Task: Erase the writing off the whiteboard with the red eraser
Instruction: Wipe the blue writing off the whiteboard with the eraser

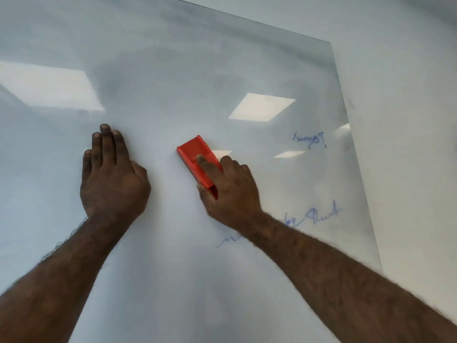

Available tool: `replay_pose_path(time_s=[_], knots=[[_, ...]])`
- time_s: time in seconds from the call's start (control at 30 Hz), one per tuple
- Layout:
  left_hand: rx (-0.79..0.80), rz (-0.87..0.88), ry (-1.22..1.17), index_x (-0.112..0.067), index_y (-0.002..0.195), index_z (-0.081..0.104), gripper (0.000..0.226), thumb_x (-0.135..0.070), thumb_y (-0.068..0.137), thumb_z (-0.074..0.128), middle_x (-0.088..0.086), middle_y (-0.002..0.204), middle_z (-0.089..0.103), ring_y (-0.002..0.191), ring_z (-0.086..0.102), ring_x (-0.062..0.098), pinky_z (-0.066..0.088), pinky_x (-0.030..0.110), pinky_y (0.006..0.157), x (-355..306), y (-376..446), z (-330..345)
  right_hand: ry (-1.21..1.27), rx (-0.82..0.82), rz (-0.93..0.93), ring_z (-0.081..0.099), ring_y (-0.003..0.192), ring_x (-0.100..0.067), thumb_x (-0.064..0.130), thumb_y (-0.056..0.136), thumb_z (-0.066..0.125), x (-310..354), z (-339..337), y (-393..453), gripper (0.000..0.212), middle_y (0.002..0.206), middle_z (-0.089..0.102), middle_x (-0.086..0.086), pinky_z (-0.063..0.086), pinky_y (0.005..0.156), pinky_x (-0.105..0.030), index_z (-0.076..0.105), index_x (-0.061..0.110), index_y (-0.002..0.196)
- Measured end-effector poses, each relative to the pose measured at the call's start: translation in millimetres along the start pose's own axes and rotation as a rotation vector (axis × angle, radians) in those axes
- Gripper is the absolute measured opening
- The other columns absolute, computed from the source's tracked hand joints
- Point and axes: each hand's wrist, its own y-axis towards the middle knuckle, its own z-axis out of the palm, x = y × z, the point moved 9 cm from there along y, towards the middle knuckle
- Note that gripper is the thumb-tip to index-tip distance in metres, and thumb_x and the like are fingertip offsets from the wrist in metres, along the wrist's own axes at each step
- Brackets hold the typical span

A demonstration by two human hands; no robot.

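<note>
A glossy whiteboard (173, 70) fills most of the view. My right hand (228, 188) grips the red eraser (195, 151) and presses it flat on the board near the middle, index finger along its top. My left hand (112, 174) lies flat on the board to the left, fingers together, holding nothing. Blue writing remains on the right: a short word (309, 139) up high, a line of words (321, 215) lower down, and a scribble (227, 240) partly hidden under my right forearm.
The board's right edge (356, 157) runs diagonally down the frame, with a pale wall (408, 120) beyond it. Bright reflections of ceiling lights (262, 106) sit on the board surface.
</note>
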Motion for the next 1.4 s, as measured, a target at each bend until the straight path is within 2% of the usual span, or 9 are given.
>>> replay_pose_path(time_s=[0.13, 0.37, 0.57, 0.73, 0.93, 1.07, 1.13, 1.3, 1.4], knots=[[-0.008, 0.017, 0.005, 0.001, 0.155, 0.019, 0.068, -0.029, 0.093, 0.020, 0.017, 0.164, 0.014, 0.151, 0.015, 0.030, 0.011, 0.043, 0.122, -4, 2, -1, -0.127, -0.010, -0.043, 0.053, 0.077, -0.031, 0.040, 0.087, 0.059, -69, -9, 1, 0.058, 0.092, 0.055, -0.013, 0.043, 0.069, -0.039, 0.050, 0.020, 0.141], [0.013, 0.091, 0.012, 0.001, 0.154, 0.022, 0.066, -0.028, 0.095, 0.024, 0.016, 0.164, 0.014, 0.151, 0.015, 0.029, 0.011, 0.041, 0.122, -7, -2, -2, -0.219, -0.051, 0.792, 0.056, 0.093, -0.043, 0.036, 0.090, 0.060, -259, -41, -73, 0.061, 0.102, 0.055, -0.025, 0.044, 0.084, -0.049, 0.043, 0.020, 0.146], [0.015, 0.073, 0.019, 0.000, 0.155, 0.020, 0.066, -0.028, 0.095, 0.021, 0.013, 0.165, 0.012, 0.152, 0.013, 0.026, 0.009, 0.038, 0.122, -11, -4, -1, 0.076, -0.172, 1.246, 0.048, 0.117, -0.046, 0.036, 0.092, 0.053, -288, -43, -74, 0.059, 0.129, 0.046, -0.024, 0.041, 0.102, -0.051, 0.036, 0.024, 0.147], [-0.010, 0.068, 0.028, 0.000, 0.155, 0.021, 0.066, -0.028, 0.095, 0.021, 0.014, 0.164, 0.014, 0.152, 0.015, 0.027, 0.012, 0.040, 0.123, -12, -5, -1, -0.016, -0.113, 0.917, 0.052, 0.110, -0.040, 0.040, 0.093, 0.057, -206, -24, -3, 0.062, 0.119, 0.050, -0.021, 0.045, 0.094, -0.044, 0.035, 0.025, 0.149], [-0.027, 0.042, 0.011, 0.001, 0.154, 0.021, 0.067, -0.028, 0.094, 0.022, 0.017, 0.163, 0.016, 0.151, 0.015, 0.029, 0.012, 0.042, 0.122, -16, -5, 0, 0.036, -0.017, 0.142, 0.051, 0.082, -0.028, 0.041, 0.089, 0.060, -57, 1, 19, 0.062, 0.096, 0.051, -0.012, 0.046, 0.069, -0.036, 0.043, 0.023, 0.146], [-0.022, 0.060, 0.013, 0.001, 0.155, 0.020, 0.068, -0.028, 0.093, 0.024, 0.016, 0.164, 0.014, 0.152, 0.014, 0.028, 0.011, 0.041, 0.123, -25, -1, 1, -0.057, -0.004, -0.077, 0.050, 0.079, -0.030, 0.042, 0.091, 0.058, -62, 1, 15, 0.061, 0.095, 0.053, -0.014, 0.046, 0.066, -0.038, 0.043, 0.022, 0.147], [-0.024, 0.086, 0.020, 0.000, 0.154, 0.022, 0.068, -0.027, 0.093, 0.024, 0.015, 0.164, 0.015, 0.152, 0.015, 0.027, 0.010, 0.040, 0.123, -29, 0, 3, -0.095, -0.033, 0.065, 0.051, 0.082, -0.035, 0.039, 0.092, 0.058, -112, -6, 20, 0.061, 0.096, 0.053, -0.018, 0.045, 0.068, -0.041, 0.040, 0.023, 0.148], [-0.045, 0.114, 0.036, 0.001, 0.154, 0.022, 0.066, -0.028, 0.094, 0.023, 0.016, 0.163, 0.017, 0.151, 0.016, 0.028, 0.011, 0.040, 0.122, -31, -1, 4, -0.165, -0.068, 0.779, 0.050, 0.105, -0.046, 0.038, 0.096, 0.054, -296, -35, -47, 0.065, 0.114, 0.047, -0.032, 0.045, 0.088, -0.048, 0.028, 0.025, 0.153], [-0.050, 0.111, 0.047, 0.001, 0.154, 0.022, 0.066, -0.028, 0.095, 0.024, 0.015, 0.164, 0.016, 0.152, 0.015, 0.027, 0.009, 0.038, 0.123, -33, -3, 6, -0.106, -0.067, 1.119, 0.042, 0.120, -0.050, 0.039, 0.096, 0.051, -345, -46, -94, 0.064, 0.127, 0.042, -0.034, 0.038, 0.101, -0.051, 0.024, 0.027, 0.153]])
